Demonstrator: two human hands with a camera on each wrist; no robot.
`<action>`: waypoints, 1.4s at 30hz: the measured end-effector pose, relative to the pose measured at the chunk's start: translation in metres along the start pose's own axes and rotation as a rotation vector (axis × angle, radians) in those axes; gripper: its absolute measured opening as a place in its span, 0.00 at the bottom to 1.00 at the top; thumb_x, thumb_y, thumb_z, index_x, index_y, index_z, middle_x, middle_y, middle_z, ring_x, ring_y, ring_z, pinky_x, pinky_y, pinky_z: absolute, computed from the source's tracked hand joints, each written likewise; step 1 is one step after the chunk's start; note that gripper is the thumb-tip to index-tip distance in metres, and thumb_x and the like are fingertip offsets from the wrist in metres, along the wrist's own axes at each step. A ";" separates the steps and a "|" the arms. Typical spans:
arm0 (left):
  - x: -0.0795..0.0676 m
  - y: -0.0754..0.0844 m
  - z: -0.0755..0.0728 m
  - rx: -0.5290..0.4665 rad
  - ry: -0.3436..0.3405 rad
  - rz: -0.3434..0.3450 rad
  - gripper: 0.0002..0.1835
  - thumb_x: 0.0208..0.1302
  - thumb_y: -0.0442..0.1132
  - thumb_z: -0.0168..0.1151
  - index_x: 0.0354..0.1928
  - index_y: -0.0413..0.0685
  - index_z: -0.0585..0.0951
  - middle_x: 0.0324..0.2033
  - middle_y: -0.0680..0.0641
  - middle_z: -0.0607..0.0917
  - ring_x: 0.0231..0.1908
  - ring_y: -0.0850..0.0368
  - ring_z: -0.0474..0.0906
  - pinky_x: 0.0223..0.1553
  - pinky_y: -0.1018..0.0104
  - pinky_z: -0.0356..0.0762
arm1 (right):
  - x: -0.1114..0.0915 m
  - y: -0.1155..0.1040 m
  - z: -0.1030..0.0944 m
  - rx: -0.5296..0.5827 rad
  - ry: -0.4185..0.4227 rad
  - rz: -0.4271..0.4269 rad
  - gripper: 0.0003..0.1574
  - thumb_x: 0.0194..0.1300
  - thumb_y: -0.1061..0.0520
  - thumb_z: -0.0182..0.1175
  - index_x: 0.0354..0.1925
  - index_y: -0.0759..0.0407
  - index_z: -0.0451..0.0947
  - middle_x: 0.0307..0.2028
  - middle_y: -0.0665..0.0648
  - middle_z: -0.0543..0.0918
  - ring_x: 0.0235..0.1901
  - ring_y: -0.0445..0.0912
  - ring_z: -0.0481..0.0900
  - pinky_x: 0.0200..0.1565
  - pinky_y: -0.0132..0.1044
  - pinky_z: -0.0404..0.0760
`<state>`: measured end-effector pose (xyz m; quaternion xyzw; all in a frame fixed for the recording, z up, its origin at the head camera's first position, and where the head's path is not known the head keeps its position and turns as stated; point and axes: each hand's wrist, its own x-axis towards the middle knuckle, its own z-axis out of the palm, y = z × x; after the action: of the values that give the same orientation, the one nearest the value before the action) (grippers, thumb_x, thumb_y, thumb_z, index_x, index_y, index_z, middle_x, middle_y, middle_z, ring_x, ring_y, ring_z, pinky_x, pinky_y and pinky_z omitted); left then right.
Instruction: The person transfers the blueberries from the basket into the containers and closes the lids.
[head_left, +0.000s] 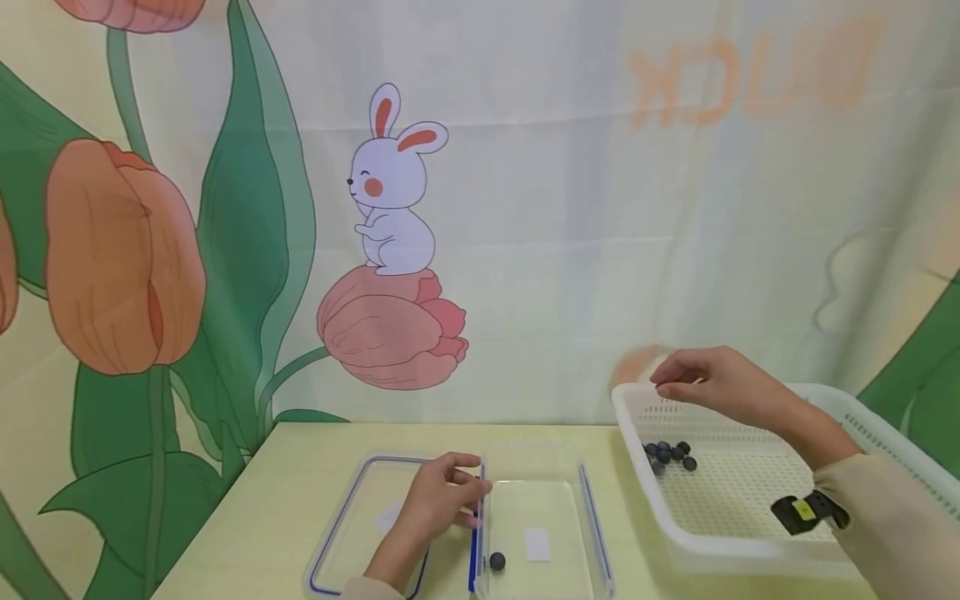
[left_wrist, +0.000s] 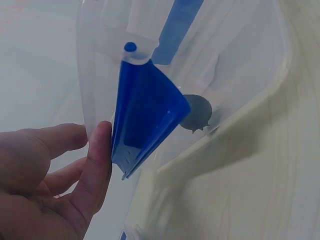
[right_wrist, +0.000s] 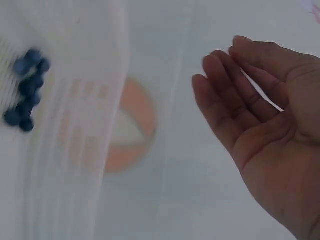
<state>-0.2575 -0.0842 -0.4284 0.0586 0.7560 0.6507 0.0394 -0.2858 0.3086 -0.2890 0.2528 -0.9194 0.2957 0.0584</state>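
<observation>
My left hand [head_left: 442, 500] grips the left side wall of a clear plastic box [head_left: 596, 533]. The left wrist view shows its blue clip flap [left_wrist: 145, 110] beside my fingertips. One blueberry [head_left: 497, 562] lies inside the box near that wall. Several more blueberries [head_left: 664, 457] sit clustered at the left end of a white perforated basket [head_left: 750, 546]. Above the basket's left rim hovers my right hand [head_left: 720, 383], its fingers loosely bent. In the right wrist view nothing shows between those fingers.
A clear lid [head_left: 341, 517] with a blue seal lies to the left of the box, partly behind my left forearm. A small white label [head_left: 537, 545] is on the box floor. Behind the table [head_left: 247, 517] hangs a printed curtain [head_left: 540, 250].
</observation>
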 end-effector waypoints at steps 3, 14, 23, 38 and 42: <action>0.001 -0.002 0.000 -0.003 -0.003 0.002 0.26 0.67 0.29 0.73 0.64 0.29 0.78 0.38 0.41 0.83 0.30 0.54 0.82 0.28 0.59 0.92 | 0.005 0.018 0.001 -0.001 -0.006 0.012 0.07 0.73 0.56 0.70 0.48 0.55 0.88 0.39 0.46 0.88 0.41 0.44 0.84 0.42 0.36 0.85; 0.002 -0.002 0.000 0.005 0.008 -0.003 0.28 0.67 0.29 0.73 0.67 0.30 0.76 0.38 0.41 0.83 0.30 0.54 0.82 0.27 0.59 0.91 | 0.010 0.086 0.015 0.097 -0.173 0.134 0.10 0.73 0.61 0.69 0.48 0.66 0.85 0.42 0.56 0.88 0.42 0.49 0.84 0.40 0.38 0.87; 0.000 -0.001 -0.001 0.002 0.001 0.007 0.28 0.67 0.29 0.73 0.67 0.31 0.77 0.38 0.41 0.83 0.30 0.54 0.82 0.27 0.59 0.91 | 0.008 0.119 0.033 0.113 -0.266 0.213 0.03 0.69 0.67 0.67 0.41 0.66 0.84 0.33 0.54 0.85 0.31 0.47 0.76 0.32 0.38 0.80; 0.003 -0.004 0.000 0.003 0.010 0.013 0.27 0.67 0.29 0.73 0.67 0.32 0.77 0.38 0.42 0.82 0.30 0.54 0.82 0.26 0.58 0.91 | 0.006 0.138 0.054 0.008 -0.342 0.292 0.07 0.62 0.69 0.72 0.35 0.62 0.83 0.28 0.52 0.82 0.25 0.46 0.73 0.27 0.37 0.76; 0.002 -0.002 0.000 0.008 0.014 0.011 0.27 0.67 0.29 0.73 0.67 0.32 0.77 0.38 0.42 0.82 0.30 0.53 0.83 0.27 0.58 0.91 | 0.006 0.140 0.058 0.011 -0.338 0.298 0.09 0.61 0.70 0.72 0.34 0.61 0.81 0.27 0.52 0.79 0.25 0.45 0.73 0.27 0.36 0.75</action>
<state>-0.2593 -0.0840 -0.4308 0.0584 0.7584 0.6485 0.0303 -0.3589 0.3704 -0.4073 0.1603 -0.9417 0.2595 -0.1421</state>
